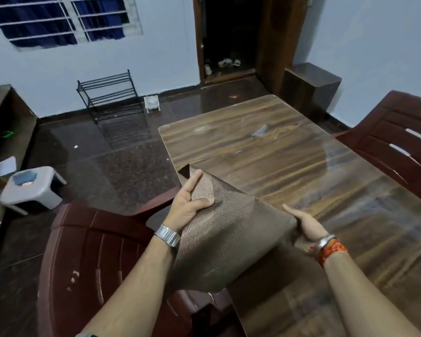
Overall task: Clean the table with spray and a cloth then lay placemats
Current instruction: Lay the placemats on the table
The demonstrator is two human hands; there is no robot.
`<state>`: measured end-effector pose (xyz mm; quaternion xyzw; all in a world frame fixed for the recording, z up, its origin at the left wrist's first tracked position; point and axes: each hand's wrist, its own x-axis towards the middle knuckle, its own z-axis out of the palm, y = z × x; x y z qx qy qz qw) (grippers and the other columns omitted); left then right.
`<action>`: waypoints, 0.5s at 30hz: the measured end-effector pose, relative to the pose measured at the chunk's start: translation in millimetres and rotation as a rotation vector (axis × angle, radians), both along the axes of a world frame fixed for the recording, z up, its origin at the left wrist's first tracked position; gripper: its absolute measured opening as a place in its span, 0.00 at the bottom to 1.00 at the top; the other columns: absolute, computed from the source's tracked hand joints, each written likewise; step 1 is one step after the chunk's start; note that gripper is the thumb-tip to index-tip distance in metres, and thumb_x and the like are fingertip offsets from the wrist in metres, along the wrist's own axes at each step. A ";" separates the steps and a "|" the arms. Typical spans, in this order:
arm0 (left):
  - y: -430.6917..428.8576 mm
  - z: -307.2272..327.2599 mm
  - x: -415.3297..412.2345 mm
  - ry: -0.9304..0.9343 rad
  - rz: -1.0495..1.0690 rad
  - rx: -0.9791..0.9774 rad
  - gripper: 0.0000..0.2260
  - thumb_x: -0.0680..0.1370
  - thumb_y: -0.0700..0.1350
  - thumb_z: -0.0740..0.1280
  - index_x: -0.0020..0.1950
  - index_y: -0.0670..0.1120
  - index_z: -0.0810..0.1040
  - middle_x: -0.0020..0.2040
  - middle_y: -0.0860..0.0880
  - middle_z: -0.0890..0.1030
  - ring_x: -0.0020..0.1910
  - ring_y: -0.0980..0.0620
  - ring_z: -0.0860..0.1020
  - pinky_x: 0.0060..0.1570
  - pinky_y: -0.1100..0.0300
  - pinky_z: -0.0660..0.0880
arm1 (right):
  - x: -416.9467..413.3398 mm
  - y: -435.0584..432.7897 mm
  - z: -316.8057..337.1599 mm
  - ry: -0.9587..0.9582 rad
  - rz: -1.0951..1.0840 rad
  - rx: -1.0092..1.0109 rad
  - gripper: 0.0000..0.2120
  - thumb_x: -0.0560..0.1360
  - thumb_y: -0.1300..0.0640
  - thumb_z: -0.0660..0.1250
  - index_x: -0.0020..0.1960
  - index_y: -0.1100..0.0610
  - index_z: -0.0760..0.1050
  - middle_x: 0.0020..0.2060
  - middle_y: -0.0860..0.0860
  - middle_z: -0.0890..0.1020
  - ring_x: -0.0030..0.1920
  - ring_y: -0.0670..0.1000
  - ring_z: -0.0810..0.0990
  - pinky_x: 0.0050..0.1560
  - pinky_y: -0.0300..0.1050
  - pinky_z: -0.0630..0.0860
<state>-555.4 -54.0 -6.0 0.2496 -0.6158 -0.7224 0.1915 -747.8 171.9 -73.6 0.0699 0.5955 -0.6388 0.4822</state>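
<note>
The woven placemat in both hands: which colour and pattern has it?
Brown woven placemat: a fine herringbone weave, seen best in the head view.

Home dining room: wood-grain table [289, 166], plastic chairs [396, 147], shoe rack [110, 98].

One view only, head-worn, wide-angle, so there is no second view with which to share any part of the scene. It looks from above the near left corner of the worktop [265, 152], facing forward and steeply down, with the long axis of the worktop running away to the far right. Both forearms enter from the bottom edge, so the near field is close. The left hand [188, 203] and right hand [304, 226] sit low of centre. Straight lines bow toward the frame edges. The far field takes in the doorway [229, 37] at top centre and the window [61, 18] at top left.
</note>
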 end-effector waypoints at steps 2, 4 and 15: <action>-11.0 0.7 -1.0 0.064 0.009 0.053 0.36 0.69 0.26 0.70 0.74 0.44 0.65 0.65 0.49 0.74 0.48 0.61 0.81 0.47 0.67 0.78 | -3.3 -3.4 24.1 0.066 -0.080 -0.246 0.35 0.49 0.44 0.84 0.51 0.60 0.81 0.41 0.54 0.85 0.41 0.50 0.83 0.43 0.42 0.81; -21.8 1.9 -0.4 0.135 0.023 0.077 0.39 0.64 0.30 0.73 0.72 0.48 0.67 0.66 0.47 0.74 0.53 0.56 0.80 0.51 0.63 0.78 | -7.3 -7.0 54.7 0.287 -0.109 -0.271 0.29 0.57 0.47 0.81 0.53 0.59 0.81 0.44 0.51 0.86 0.43 0.45 0.84 0.42 0.36 0.81; 16.9 -114.9 -3.8 -0.864 0.067 -0.350 0.30 0.79 0.46 0.64 0.78 0.48 0.55 0.79 0.44 0.51 0.73 0.40 0.64 0.68 0.55 0.62 | -31.4 -47.0 -20.7 1.176 0.641 1.124 0.28 0.76 0.44 0.64 0.71 0.53 0.63 0.67 0.57 0.72 0.67 0.62 0.68 0.63 0.56 0.70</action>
